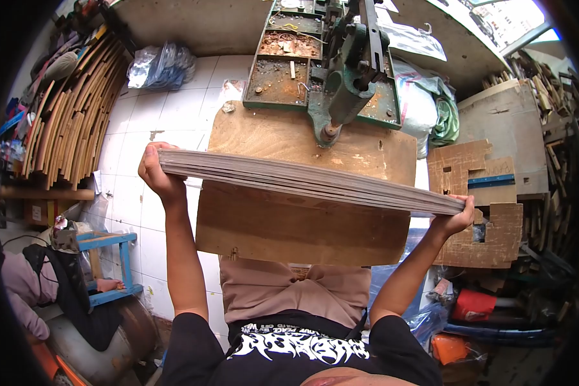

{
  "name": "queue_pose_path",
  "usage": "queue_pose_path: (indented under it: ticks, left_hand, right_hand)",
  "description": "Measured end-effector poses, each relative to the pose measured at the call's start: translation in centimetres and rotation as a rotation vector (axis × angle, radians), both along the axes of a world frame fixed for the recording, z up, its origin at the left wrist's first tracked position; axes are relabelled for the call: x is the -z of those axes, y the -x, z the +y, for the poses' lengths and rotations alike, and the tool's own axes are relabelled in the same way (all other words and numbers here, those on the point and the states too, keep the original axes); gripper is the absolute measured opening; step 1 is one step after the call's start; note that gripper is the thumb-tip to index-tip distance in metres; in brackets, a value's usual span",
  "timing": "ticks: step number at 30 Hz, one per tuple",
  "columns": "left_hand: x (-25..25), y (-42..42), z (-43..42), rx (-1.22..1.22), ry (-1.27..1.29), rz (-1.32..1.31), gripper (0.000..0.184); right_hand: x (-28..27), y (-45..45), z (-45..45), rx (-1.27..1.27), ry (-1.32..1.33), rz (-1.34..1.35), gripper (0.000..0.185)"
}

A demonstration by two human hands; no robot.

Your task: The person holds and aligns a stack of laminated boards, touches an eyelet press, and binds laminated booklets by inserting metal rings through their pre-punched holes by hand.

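A long stack of thin, greyish sheets (pixel 309 180) is held edge-up across the view, above a wooden board worktop (pixel 302 235). My left hand (pixel 159 172) is closed around the stack's left end, thumb on top. At the right end, lower in the view, my right hand (pixel 458 217) grips the sheets with its fingers wrapped round the corner. The stack slopes down toward the right. Beyond it stands a green press-like machine (pixel 350 90), its lower post reaching the board. What the sheets are made of I cannot tell.
A green compartment tray (pixel 280 80) with small bits surrounds the machine. Leaning wooden strips (pixel 74 106) line the left wall. On the right lie cut-out brown boards (pixel 479 238) and a white sack (pixel 415 96). A blue frame (pixel 125 257) stands at lower left.
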State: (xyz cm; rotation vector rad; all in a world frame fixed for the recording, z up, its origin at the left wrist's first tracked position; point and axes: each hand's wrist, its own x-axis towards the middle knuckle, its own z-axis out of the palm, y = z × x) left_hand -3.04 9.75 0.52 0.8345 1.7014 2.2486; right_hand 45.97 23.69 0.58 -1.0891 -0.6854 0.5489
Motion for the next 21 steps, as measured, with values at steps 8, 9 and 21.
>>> queue_pose_path:
  ticks: [8,9,21]
  left_hand:
    - [-0.06,0.01,0.03,-0.017,0.013,0.014,0.040]
    - [-0.13,-0.02,0.03,-0.020,0.020,0.025,0.040]
    - [-0.10,0.00,0.09,-0.020,0.027,0.050,0.040]
  right_hand:
    - [-0.01,0.06,0.01,0.002,0.014,0.007,0.035]
    - [-0.04,0.11,-0.06,0.003,0.020,0.000,0.036]
    - [-0.19,0.26,-0.05,0.015,0.022,-0.023,0.035]
